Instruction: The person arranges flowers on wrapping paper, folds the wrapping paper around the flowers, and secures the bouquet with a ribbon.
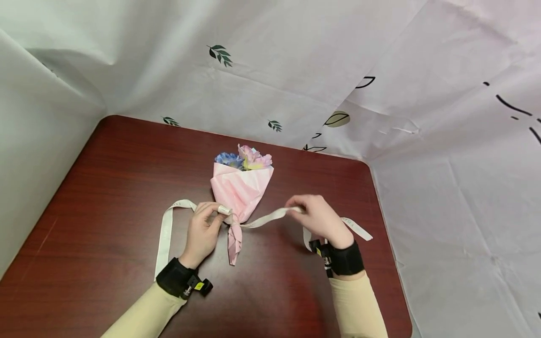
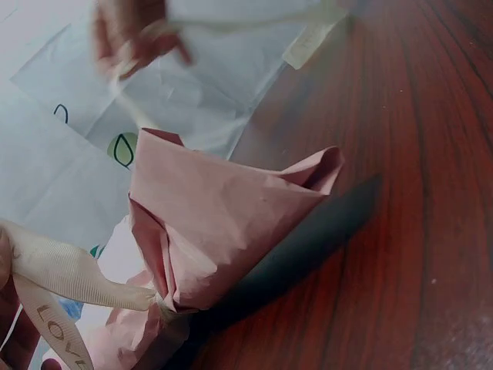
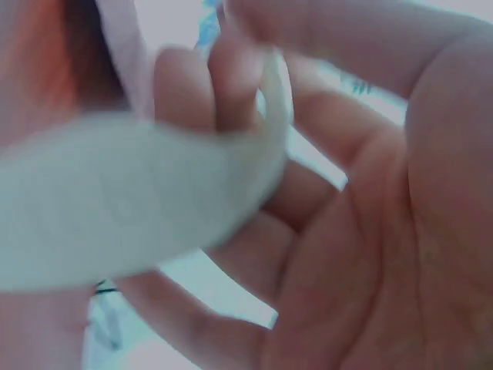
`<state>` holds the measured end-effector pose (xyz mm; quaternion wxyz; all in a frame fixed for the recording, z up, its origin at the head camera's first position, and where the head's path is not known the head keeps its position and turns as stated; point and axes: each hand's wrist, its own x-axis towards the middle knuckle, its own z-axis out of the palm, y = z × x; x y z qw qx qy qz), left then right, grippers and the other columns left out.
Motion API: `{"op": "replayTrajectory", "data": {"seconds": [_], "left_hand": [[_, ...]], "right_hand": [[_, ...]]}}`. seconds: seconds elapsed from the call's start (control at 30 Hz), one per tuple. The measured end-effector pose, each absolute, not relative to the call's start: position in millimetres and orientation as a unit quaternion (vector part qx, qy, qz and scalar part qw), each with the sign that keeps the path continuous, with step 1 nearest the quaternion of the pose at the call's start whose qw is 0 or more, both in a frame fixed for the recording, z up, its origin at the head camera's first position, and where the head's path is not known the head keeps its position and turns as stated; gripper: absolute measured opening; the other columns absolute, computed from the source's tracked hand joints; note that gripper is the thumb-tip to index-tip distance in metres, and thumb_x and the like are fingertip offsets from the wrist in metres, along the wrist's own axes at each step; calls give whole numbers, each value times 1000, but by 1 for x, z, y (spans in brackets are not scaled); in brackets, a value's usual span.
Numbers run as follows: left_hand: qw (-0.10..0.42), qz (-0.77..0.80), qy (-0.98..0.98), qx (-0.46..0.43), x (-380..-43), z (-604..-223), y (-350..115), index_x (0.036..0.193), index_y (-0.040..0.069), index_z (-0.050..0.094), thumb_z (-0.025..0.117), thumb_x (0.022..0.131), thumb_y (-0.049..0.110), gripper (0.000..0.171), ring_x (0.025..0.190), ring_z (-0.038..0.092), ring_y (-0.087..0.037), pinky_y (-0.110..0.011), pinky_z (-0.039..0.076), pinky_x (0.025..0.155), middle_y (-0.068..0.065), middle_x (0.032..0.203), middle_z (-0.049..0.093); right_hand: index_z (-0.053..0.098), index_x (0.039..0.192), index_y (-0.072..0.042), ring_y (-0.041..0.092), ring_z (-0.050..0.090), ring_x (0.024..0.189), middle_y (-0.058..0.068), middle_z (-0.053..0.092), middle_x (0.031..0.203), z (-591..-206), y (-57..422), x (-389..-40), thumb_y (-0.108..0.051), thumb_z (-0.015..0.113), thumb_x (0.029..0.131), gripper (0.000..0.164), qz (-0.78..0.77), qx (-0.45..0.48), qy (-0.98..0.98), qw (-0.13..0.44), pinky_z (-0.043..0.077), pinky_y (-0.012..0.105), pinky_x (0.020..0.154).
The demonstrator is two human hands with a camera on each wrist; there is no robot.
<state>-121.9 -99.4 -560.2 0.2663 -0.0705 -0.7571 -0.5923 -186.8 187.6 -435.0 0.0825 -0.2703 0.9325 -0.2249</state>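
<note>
On the table lies a small bouquet wrapped in pink paper (image 1: pixel 241 190), with blue and pink-yellow flowers (image 1: pixel 253 159) at its top. A cream ribbon (image 1: pixel 268 218) is tied round its narrow neck, above the twisted paper end (image 1: pixel 234 244). Just left of the neck, my left hand (image 1: pixel 203 234) pinches one side of the ribbon. My right hand (image 1: pixel 319 216), to the right, pinches the other side between thumb and fingers, and that stretch runs nearly taut. In the left wrist view the ribbon (image 2: pixel 62 266) bears printed letters, and the knot sits at the gathered paper.
Loose ribbon tails trail past each hand, one on the left (image 1: pixel 166 239) and one on the right (image 1: pixel 359 230). The dark red wooden table (image 1: pixel 105 188) has rounded corners. White leaf-printed cloth (image 1: pixel 253 89) hangs behind it and at both sides.
</note>
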Motion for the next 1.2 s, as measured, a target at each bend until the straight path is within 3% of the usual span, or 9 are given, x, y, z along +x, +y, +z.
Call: {"op": "replayTrajectory", "data": {"seconds": [0.13,0.27,0.5,0.67,0.77,0.87,0.93,1.03,1.2], "left_hand": [[274,-584,-757,-100,-122,-562,-99,95,13,77,78,83,-3,20,100,58,-21,-26,40,92,-3,98,71],[276,-575,-762,-109,-120,-563,-98,94,13,78,80,81,-2,19,99,59,-22,-26,40,91,-3,97,71],[282,-563,-769,-109,-119,-562,-99,94,11,79,82,82,1,16,94,60,-19,-26,42,86,-1,94,74],[281,-555,-775,-113,-120,-565,-99,96,12,80,81,83,2,16,92,59,-18,-27,43,84,0,94,74],[278,-551,-780,-104,-121,-566,-99,96,11,80,81,84,2,15,92,59,-18,-26,43,83,0,94,74],[278,-547,-784,-88,-122,-567,-99,96,9,80,83,81,3,16,88,59,-17,-25,42,78,-1,93,74],[277,-548,-786,-75,-123,-566,-99,97,10,80,85,80,6,18,84,57,-16,-24,41,74,0,91,74],[270,-551,-788,-54,-124,-564,-98,96,14,79,87,79,12,19,76,52,-14,-24,37,67,3,83,68],[258,-566,-782,-39,-124,-563,-94,90,18,77,89,77,14,18,74,50,-15,-24,34,64,3,78,57]], "right_hand": [[77,100,-20,11,56,76,-8,65,89,-423,152,-209,-11,66,93,16,-175,-325,929,-8,48,30,72],[76,99,-18,12,62,81,-5,69,94,-415,110,-233,-9,68,91,14,-125,-380,916,-39,51,32,76],[67,96,-24,8,63,87,-14,70,91,-417,23,-261,-18,71,93,8,-19,-445,895,-26,48,34,78],[68,109,-28,13,57,108,-14,69,108,-428,-18,-258,-24,72,93,17,-21,-509,860,30,42,42,97],[65,126,-28,14,50,127,-11,64,127,-430,-11,-252,-23,74,91,37,-89,-506,856,49,36,43,109],[64,133,-24,12,47,133,-9,61,135,-433,21,-241,-21,74,90,43,-228,-447,864,42,36,38,111],[65,130,-20,14,54,127,-5,63,132,-441,47,-229,-22,73,92,39,-335,-400,853,34,43,37,106],[65,130,-14,23,62,113,3,66,129,-464,83,-204,-25,74,92,40,-437,-338,832,51,52,46,94],[61,136,-12,31,64,100,6,66,126,-507,108,-169,-29,81,88,56,-462,-281,836,90,54,46,80]]}}
